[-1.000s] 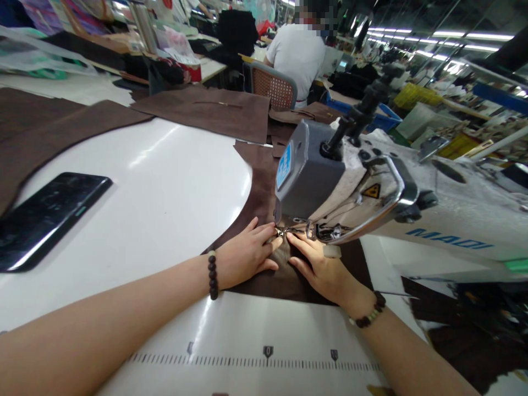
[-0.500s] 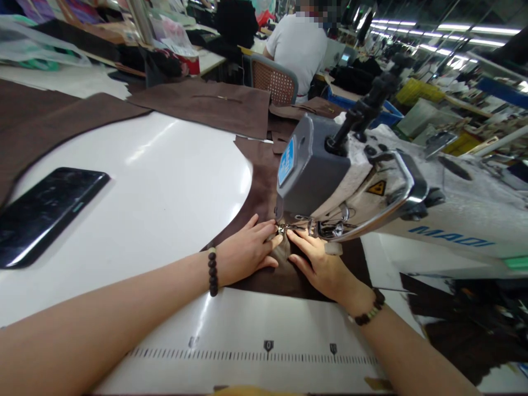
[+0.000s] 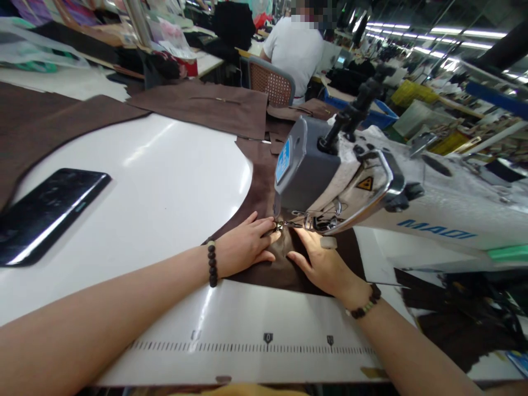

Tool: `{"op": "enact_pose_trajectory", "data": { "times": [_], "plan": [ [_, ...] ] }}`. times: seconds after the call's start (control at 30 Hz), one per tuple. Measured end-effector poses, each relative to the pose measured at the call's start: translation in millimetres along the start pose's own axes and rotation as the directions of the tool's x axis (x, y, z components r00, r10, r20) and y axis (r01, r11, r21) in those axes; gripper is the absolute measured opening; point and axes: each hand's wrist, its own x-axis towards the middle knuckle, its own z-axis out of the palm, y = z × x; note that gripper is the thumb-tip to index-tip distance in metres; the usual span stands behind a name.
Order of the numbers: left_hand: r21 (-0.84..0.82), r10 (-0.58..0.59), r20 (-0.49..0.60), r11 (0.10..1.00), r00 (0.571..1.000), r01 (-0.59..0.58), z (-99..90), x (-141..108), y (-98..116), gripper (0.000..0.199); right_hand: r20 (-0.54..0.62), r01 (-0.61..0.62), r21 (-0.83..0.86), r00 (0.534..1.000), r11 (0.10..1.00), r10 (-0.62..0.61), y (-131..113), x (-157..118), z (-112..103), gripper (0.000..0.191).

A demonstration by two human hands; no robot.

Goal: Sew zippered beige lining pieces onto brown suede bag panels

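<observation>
A piece of dark brown fabric (image 3: pixel 284 278) lies under the head of a sewing machine (image 3: pixel 309 170). My left hand (image 3: pixel 247 245) rests flat on it, fingers spread, fingertips just left of the presser foot (image 3: pixel 281 225). On the other side, my right hand (image 3: pixel 319 261) presses the fabric with thumb and fingers apart; its fingertips are partly hidden beneath the machine head. A small light patch of cloth shows between the hands, its details too small to make out. Both wrists wear beaded bracelets.
A black phone (image 3: pixel 53 214) lies on the white tabletop (image 3: pixel 177 176) at left. More brown fabric pieces (image 3: pixel 206 107) spread along the back. A ruler scale (image 3: pixel 231 347) runs along the front edge. Dark cloth (image 3: pixel 449 319) lies at right. A person in a white shirt (image 3: pixel 295 52) sits ahead.
The view has shifted slightly. My right hand's fingers have slid a little away from the presser foot, while my left hand stays almost in place on the fabric.
</observation>
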Motion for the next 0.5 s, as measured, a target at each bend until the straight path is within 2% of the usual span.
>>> {"op": "enact_pose_trajectory", "data": {
  "times": [0.1, 0.2, 0.37, 0.43, 0.5],
  "plan": [
    [0.003, 0.007, 0.027, 1.000, 1.000, -0.007, 0.6, -2.8, -3.5, 0.042, -0.019, -0.163, -0.120, 0.987, 0.979, 0.162, 5.6, -8.4, -2.1, 0.048],
    [0.022, -0.021, 0.093, 1.000, 0.995, 0.019, -4.0, -7.7, -10.8, 0.037, -0.016, -0.229, -0.200, 0.973, 0.953, 0.230, -5.1, -27.6, -1.1, 0.053],
    [0.024, -0.074, 0.095, 0.997, 0.993, 0.071, -25.2, -13.9, -18.7, 0.026, -0.040, -0.203, -0.278, 0.979, 0.939, 0.200, -67.3, -72.7, 1.3, 0.063],
    [0.010, -0.071, 0.081, 0.997, 0.994, 0.070, -31.1, -12.8, -14.9, 0.025, 0.011, -0.151, -0.255, 0.987, 0.955, 0.159, -86.6, -78.7, -5.7, 0.058],
    [0.002, -0.062, 0.070, 0.998, 0.996, 0.062, -32.2, -9.7, -7.3, 0.024, 0.107, -0.102, -0.129, 0.987, 0.986, 0.116, -89.3, -70.6, -17.8, 0.046]
  ]
}}
